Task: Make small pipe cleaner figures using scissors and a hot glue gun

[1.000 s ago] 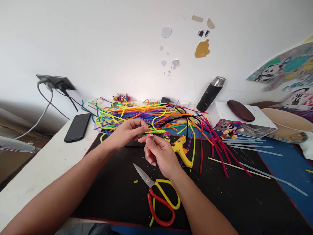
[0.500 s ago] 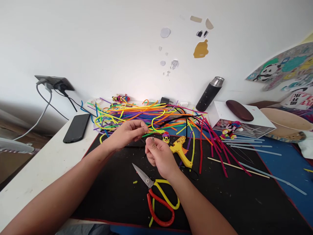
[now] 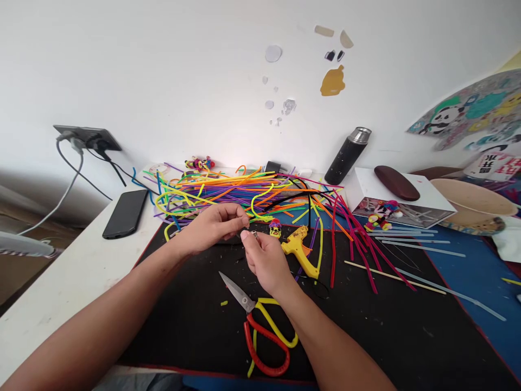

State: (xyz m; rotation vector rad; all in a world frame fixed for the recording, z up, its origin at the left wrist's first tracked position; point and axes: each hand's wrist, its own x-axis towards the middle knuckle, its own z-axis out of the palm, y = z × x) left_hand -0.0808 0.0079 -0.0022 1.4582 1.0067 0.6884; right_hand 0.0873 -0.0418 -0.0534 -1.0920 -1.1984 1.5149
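Note:
My left hand (image 3: 223,224) is pinched, its thumb and forefinger together on something too small to make out. Close beside it, my right hand (image 3: 266,258) is curled round a small object with a metallic end (image 3: 255,235), mostly hidden by the fingers. Below the hands, scissors (image 3: 245,302) with one red and one yellow handle lie on the black mat (image 3: 183,326). A yellow glue gun (image 3: 302,253) rests right of my right hand, near a small doll head (image 3: 275,228) with a purple-red top. Behind my hands spreads a pile of coloured pipe cleaners (image 3: 228,190).
A black phone (image 3: 125,214) lies at the left. At the back right stand a black flask (image 3: 348,156) and a white box (image 3: 427,190) with a dark red case (image 3: 397,183) on top. Clear sticks (image 3: 451,293) and a wooden stick (image 3: 394,277) lie at the right.
My right hand has turned slightly, and more of the metallic end shows at its thumb. My left fingertips have come a little to the right. The whole view has shifted slightly.

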